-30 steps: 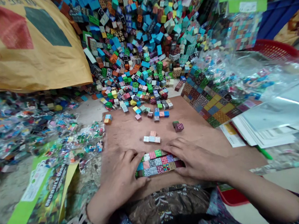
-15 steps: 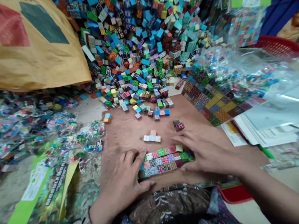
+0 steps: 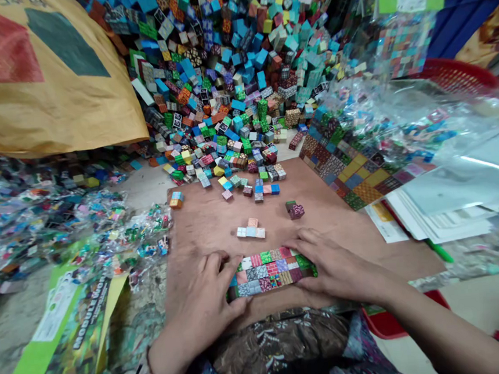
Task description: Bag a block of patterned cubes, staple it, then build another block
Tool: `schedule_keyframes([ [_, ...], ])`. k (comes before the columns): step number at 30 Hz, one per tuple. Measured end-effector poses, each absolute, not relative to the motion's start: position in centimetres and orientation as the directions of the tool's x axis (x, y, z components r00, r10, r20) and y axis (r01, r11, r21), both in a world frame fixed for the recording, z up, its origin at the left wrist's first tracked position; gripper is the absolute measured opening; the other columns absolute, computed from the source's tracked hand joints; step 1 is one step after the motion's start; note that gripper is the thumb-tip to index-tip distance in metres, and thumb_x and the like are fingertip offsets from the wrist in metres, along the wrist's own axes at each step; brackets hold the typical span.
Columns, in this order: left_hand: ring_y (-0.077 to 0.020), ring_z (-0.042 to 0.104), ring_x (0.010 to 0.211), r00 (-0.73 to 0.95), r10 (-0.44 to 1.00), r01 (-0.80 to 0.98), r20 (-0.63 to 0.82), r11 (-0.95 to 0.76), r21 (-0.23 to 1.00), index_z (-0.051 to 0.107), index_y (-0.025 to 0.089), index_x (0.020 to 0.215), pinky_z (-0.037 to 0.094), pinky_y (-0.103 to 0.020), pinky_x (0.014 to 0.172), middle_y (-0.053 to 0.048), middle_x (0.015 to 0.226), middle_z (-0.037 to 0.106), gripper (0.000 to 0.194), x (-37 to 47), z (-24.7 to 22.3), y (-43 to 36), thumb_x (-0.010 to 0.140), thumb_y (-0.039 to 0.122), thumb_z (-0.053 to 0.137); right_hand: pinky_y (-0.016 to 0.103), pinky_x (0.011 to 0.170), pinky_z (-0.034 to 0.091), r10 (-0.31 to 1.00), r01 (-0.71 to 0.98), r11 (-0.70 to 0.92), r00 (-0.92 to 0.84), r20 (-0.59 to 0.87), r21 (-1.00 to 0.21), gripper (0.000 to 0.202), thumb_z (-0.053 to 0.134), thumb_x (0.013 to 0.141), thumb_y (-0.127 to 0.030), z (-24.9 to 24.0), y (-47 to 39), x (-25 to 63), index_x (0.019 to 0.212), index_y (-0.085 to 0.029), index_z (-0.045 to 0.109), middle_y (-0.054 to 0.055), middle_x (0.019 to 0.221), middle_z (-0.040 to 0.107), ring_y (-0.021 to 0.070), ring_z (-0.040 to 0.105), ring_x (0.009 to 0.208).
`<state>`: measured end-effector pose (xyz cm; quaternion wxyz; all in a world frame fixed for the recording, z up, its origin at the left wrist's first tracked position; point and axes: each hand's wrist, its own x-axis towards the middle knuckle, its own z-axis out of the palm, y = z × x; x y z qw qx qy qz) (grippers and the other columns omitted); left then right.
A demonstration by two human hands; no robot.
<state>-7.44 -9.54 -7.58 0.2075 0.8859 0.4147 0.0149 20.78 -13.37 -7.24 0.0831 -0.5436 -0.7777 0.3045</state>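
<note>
A row-built strip of small patterned cubes (image 3: 268, 272) lies on the brown board (image 3: 200, 220) close to my body. My left hand (image 3: 204, 295) grips its left end, thumb at the near side and fingers at the far side. At the other end my right hand (image 3: 330, 264) holds the strip the same way, its fingers over the far right corner. Just beyond the strip sits a small group of white, pale blue and orange cubes (image 3: 251, 230). A dark red and green cube piece (image 3: 295, 210) rests farther right.
A big heap of colourful cubes (image 3: 233, 95) rises behind the board. Bagged small figures (image 3: 140, 231) and green-topped packaging (image 3: 64, 319) lie left, below a yellow sack (image 3: 57, 81). On the right are a patterned cube panel (image 3: 353, 172), papers (image 3: 435, 211) and a red basket (image 3: 462, 72).
My right hand has moved in to the left along the strip, and its fingers now cover the far corner where a pale cube showed. The camera view has shifted slightly.
</note>
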Motion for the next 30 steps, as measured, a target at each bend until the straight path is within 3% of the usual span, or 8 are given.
schedule_keyframes([
  [3, -0.031, 0.049, 0.113, 0.654, 0.742, 0.729, -0.145, -0.567, 0.383, 0.051, 0.02, 0.134, 0.047, -0.049, 0.095, -0.012, 0.122, 0.049, 0.059, -7.5, -7.6, -9.6, 0.076, 0.023, 0.065, 0.045, 0.104, 0.044, 0.885, 0.779, 0.269, -0.432, -0.175, -0.567, 0.06, 0.068, 0.075, -0.023, -7.3, -13.3, 20.9, 0.133, -0.013, 0.054, 0.017, 0.131, 0.053, 0.0314, 0.048, 0.124],
  [8, -0.0314, 0.048, 0.112, 0.649, 0.75, 0.729, -0.126, -0.566, 0.384, 0.047, 0.02, 0.139, 0.047, -0.049, 0.094, -0.012, 0.123, 0.05, 0.066, -7.7, -7.9, -9.8, 0.077, 0.027, 0.067, 0.047, 0.103, 0.044, 0.918, 0.793, 0.212, -0.362, -0.161, -0.572, 0.083, 0.074, 0.074, -0.037, -7.4, -13.3, 23.4, 0.147, -0.023, 0.038, 0.013, 0.14, 0.047, 0.0305, 0.049, 0.125],
  [13, -0.0317, 0.049, 0.111, 0.651, 0.748, 0.729, -0.13, -0.569, 0.381, 0.052, 0.022, 0.134, 0.047, -0.049, 0.093, -0.011, 0.121, 0.05, 0.058, -7.7, -7.9, -9.7, 0.078, 0.028, 0.066, 0.044, 0.089, 0.05, 0.98, 0.835, 0.151, -0.196, -0.03, -0.53, 0.057, 0.06, 0.088, -0.05, -7.4, -12.6, 25.8, 0.138, -0.025, 0.048, 0.01, 0.121, 0.059, 0.0276, 0.059, 0.106],
  [16, -0.032, 0.049, 0.109, 0.651, 0.748, 0.731, -0.125, -0.575, 0.368, 0.053, 0.022, 0.133, 0.047, -0.049, 0.091, -0.012, 0.119, 0.05, 0.058, -7.5, -8.0, -9.7, 0.077, 0.027, 0.066, 0.04, 0.078, 0.053, 0.998, 0.874, 0.054, -0.061, 0.001, -0.483, 0.057, 0.054, 0.09, -0.052, -7.7, -11.6, 25.1, 0.138, -0.023, 0.047, 0.01, 0.109, 0.059, 0.0251, 0.062, 0.09],
  [19, -0.0318, 0.049, 0.109, 0.656, 0.747, 0.727, -0.107, -0.588, 0.354, 0.053, 0.023, 0.133, 0.047, -0.048, 0.09, -0.011, 0.12, 0.05, 0.058, -7.5, -8.0, -9.7, 0.077, 0.026, 0.066, 0.04, 0.079, 0.052, 0.998, 0.891, 0.015, 0.01, 0.055, -0.453, 0.056, 0.055, 0.09, -0.052, -8.3, -10.3, 23.3, 0.136, -0.021, 0.048, 0.011, 0.108, 0.057, 0.0251, 0.062, 0.09],
  [21, -0.0313, 0.049, 0.109, 0.655, 0.75, 0.728, -0.094, -0.593, 0.343, 0.053, 0.024, 0.133, 0.047, -0.048, 0.09, -0.011, 0.12, 0.05, 0.056, -7.5, -8.0, -9.9, 0.079, 0.028, 0.066, 0.041, 0.079, 0.052, 0.996, 0.887, 0.02, 0.02, 0.082, -0.461, 0.045, 0.051, 0.092, -0.046, -8.6, -9.4, 22.4, 0.128, -0.02, 0.053, 0.012, 0.108, 0.058, 0.0259, 0.061, 0.091],
  [25, -0.031, 0.048, 0.109, 0.654, 0.752, 0.73, -0.086, -0.597, 0.334, 0.052, 0.024, 0.134, 0.047, -0.048, 0.09, -0.011, 0.12, 0.05, 0.057, -7.6, -8.1, -10.0, 0.079, 0.03, 0.066, 0.041, 0.084, 0.051, 0.998, 0.841, 0.047, -0.012, 0.067, -0.539, 0.027, 0.044, 0.094, -0.032, -9.0, -8.5, 22.7, 0.111, -0.02, 0.062, 0.011, 0.106, 0.064, 0.0256, 0.062, 0.097],
  [30, -0.0308, 0.048, 0.108, 0.652, 0.755, 0.728, -0.062, -0.601, 0.329, 0.053, 0.024, 0.132, 0.047, -0.047, 0.089, -0.01, 0.119, 0.05, 0.058, -7.6, -8.4, -9.9, 0.076, 0.026, 0.068, 0.038, 0.083, 0.053, 0.998, 0.667, -0.036, -0.009, -0.057, -0.745, 0.03, 0.05, 0.094, -0.041, -9.8, -9.8, 25.1, 0.116, -0.025, 0.062, 0.005, 0.105, 0.07, 0.0206, 0.066, 0.093],
])
